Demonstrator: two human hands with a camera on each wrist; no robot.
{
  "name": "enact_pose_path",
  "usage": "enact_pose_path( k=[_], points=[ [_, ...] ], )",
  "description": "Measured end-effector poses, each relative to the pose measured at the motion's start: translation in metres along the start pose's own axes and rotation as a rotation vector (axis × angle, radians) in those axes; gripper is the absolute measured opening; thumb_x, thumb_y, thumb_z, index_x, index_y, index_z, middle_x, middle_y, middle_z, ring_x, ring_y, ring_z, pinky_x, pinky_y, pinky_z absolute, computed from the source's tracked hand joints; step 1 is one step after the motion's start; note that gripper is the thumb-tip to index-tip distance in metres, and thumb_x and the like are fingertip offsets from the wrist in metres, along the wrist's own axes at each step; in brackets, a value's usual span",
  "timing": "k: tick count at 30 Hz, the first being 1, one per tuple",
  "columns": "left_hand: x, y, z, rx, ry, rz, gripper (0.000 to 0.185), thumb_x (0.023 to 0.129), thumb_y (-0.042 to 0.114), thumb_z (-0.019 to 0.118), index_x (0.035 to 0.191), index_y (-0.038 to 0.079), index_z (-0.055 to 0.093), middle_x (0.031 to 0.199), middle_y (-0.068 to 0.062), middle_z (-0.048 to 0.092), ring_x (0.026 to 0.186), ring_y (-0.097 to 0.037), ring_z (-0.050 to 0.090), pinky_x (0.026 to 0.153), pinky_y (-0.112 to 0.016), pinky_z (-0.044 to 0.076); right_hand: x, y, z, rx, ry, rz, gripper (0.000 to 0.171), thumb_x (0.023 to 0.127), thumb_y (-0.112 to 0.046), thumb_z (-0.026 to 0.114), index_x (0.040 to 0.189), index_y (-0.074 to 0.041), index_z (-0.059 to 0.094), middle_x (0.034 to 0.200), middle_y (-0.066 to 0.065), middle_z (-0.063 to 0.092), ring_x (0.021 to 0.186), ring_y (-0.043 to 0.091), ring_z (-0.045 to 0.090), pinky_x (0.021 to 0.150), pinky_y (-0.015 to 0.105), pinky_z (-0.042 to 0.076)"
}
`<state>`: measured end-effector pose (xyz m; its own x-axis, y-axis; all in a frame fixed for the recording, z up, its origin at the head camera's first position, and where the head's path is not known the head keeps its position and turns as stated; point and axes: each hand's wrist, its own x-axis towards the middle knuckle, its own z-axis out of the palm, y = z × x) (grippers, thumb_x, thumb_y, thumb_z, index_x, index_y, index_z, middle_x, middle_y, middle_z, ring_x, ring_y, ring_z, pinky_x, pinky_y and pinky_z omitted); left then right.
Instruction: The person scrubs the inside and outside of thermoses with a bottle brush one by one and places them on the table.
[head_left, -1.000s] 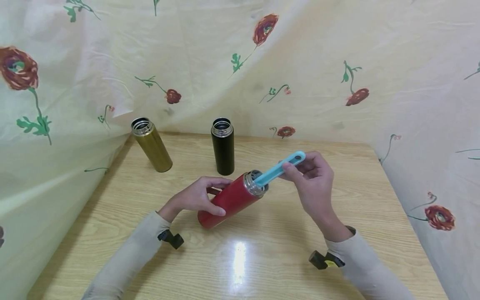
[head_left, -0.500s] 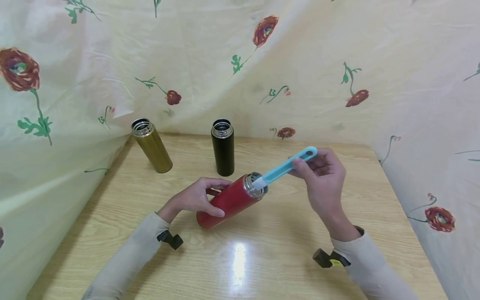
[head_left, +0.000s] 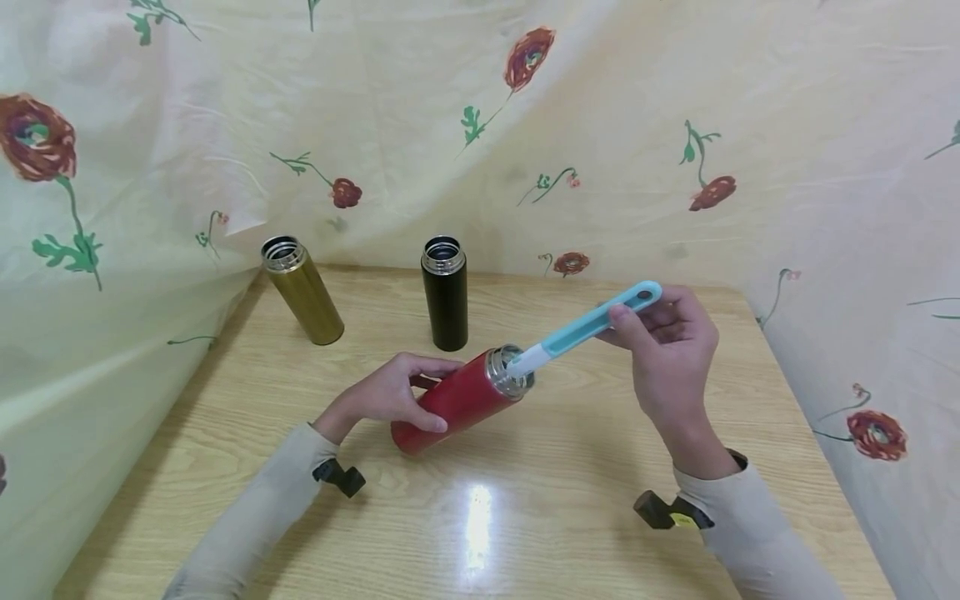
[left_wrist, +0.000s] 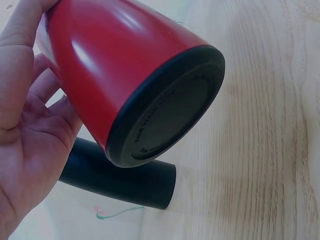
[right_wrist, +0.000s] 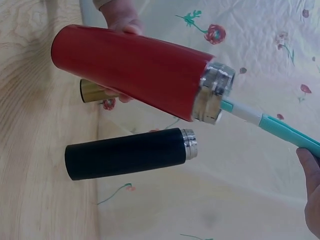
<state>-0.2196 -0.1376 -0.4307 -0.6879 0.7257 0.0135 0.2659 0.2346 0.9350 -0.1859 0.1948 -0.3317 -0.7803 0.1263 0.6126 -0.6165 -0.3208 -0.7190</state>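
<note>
My left hand (head_left: 393,392) grips a red vacuum flask (head_left: 468,396), thumb on the near side. The flask is tilted, its steel mouth up and to the right; in the left wrist view its black base (left_wrist: 170,107) shows, raised off the table. Between thumb and fingers, my right hand (head_left: 675,358) pinches the end of a bottle brush (head_left: 588,327) with a turquoise handle and a white section below it. The brush's shaft enters the flask's mouth; its head is hidden inside. In the right wrist view, part of the right hand (right_wrist: 312,190) shows by the handle.
Behind the left hand, a lidless gold flask (head_left: 303,292) stands at the back left and a lidless black flask (head_left: 447,304) at the back middle. The wooden table (head_left: 570,517) is bounded by a flowered cloth (head_left: 420,108) behind and at both sides.
My right hand has moved up and to the right, drawing the bottle brush partly out, so its white section now shows. The left hand and red flask have stayed nearly still.
</note>
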Motion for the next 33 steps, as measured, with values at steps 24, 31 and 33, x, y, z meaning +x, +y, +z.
enact_pose_path(
  k=[24,31,33],
  points=[
    [-0.0038,0.0003,-0.0044,0.019,-0.02,-0.016,0.075,0.08,0.023,0.087,0.146,0.009,0.056,0.135,-0.006,0.065,0.12,-0.026,0.061,0.096,-0.051,0.054,0.0034,-0.0066,-0.0034,0.073,0.028,-0.049,0.015,0.087,0.026,0.057,0.101,0.02,0.057,0.087,0.022,0.073,0.076,0.027,0.075,0.068,0.041,0.062],
    [-0.0034,-0.0003,-0.006,0.038,-0.018,-0.01,0.075,0.079,0.022,0.087,0.147,0.008,0.056,0.135,-0.006,0.066,0.12,-0.025,0.062,0.095,-0.044,0.056,0.0038,-0.0083,-0.0051,0.078,0.038,-0.056,0.016,0.086,0.026,0.058,0.102,0.021,0.057,0.087,0.023,0.073,0.076,0.028,0.075,0.068,0.041,0.062],
    [-0.0031,-0.0012,-0.0066,0.051,-0.012,-0.015,0.076,0.079,0.022,0.087,0.147,0.008,0.055,0.135,-0.005,0.066,0.119,-0.024,0.062,0.096,-0.042,0.056,0.0041,-0.0086,-0.0052,0.075,0.044,-0.056,0.016,0.086,0.026,0.058,0.102,0.021,0.057,0.087,0.023,0.073,0.076,0.028,0.075,0.068,0.041,0.062]
  ],
)
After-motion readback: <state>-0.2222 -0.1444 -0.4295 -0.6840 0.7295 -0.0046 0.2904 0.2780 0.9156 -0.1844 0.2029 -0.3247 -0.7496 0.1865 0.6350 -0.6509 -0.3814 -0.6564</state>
